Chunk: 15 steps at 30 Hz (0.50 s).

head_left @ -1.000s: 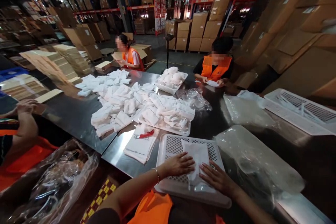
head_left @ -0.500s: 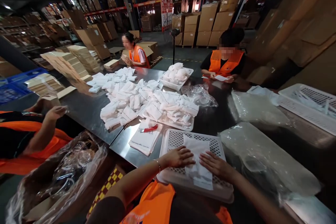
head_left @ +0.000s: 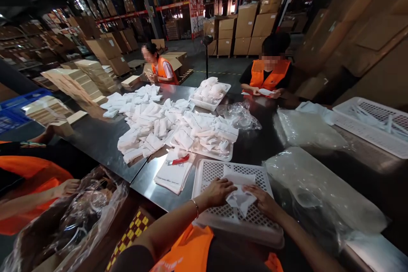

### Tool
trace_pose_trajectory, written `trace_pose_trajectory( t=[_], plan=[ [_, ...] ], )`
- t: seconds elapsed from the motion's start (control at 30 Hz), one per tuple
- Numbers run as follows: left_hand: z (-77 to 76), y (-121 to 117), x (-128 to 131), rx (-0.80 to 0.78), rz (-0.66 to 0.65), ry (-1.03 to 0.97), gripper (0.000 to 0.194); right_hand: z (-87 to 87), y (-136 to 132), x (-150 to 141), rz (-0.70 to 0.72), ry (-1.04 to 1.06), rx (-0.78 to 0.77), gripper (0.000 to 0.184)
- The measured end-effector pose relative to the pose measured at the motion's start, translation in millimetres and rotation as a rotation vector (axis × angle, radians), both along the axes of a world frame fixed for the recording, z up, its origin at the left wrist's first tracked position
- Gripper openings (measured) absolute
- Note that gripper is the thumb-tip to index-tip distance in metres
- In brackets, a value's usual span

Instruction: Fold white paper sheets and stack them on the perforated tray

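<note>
In front of me a white plastic basket (head_left: 205,174) with a lattice bottom lies upside down. Across it lies a limp white bag (head_left: 241,199), its lower part gathered and folded upward. My left hand (head_left: 219,192) grips the bag's left edge with bent fingers. My right hand (head_left: 262,202) pinches the opposite edge, thumb hidden. Just left of the basket is a stack of flat white bags (head_left: 172,176), topped by a red-handled cutter (head_left: 180,160). Beyond these, folded white packets (head_left: 149,123) form a wide heap, some of them in a tray (head_left: 219,156).
Large clear plastic bags (head_left: 325,191) lie right of the basket, near another white basket (head_left: 376,134). A plastic-lined carton (head_left: 105,212) stands low at left, beside a co-worker's hand (head_left: 67,188). Two co-workers in orange vests (head_left: 165,70) sit across the metal table (head_left: 95,140).
The white bag lay flat; its lower part is now folded upward between my hands, whose fingers have curled onto it. The co-worker's hand at left has dropped to the lined carton.
</note>
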State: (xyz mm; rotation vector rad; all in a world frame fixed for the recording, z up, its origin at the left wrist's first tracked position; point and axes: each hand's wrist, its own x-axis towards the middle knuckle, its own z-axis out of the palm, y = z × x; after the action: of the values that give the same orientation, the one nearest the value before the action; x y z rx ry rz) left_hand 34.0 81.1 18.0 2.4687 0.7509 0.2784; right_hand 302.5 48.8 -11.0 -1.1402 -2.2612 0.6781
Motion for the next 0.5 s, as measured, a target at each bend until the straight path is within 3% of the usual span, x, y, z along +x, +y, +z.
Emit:
trace_pose_trajectory(
  t=[0.13,0.27,0.33,0.5],
  plan=[
    [0.2,0.0,-4.1,-0.294,0.145,-0.252,0.034,-7.1,-20.8,1.3,-0.272,0.245,-0.062,0.036],
    [-7.6,-6.0,-4.9,-0.614,0.413,-0.540,0.039,-6.4,-41.1,-5.8,-0.502,0.424,-0.123,0.040],
    [-10.9,-9.9,0.2,-0.646,0.503,-0.634,0.046,-3.8,-45.2,-12.5,-0.636,0.453,-0.125,0.043],
    [-15.3,-20.2,17.6,-0.513,0.657,-0.727,0.058,-5.5,-39.2,-30.5,-0.893,0.474,-0.077,0.054]
  ],
)
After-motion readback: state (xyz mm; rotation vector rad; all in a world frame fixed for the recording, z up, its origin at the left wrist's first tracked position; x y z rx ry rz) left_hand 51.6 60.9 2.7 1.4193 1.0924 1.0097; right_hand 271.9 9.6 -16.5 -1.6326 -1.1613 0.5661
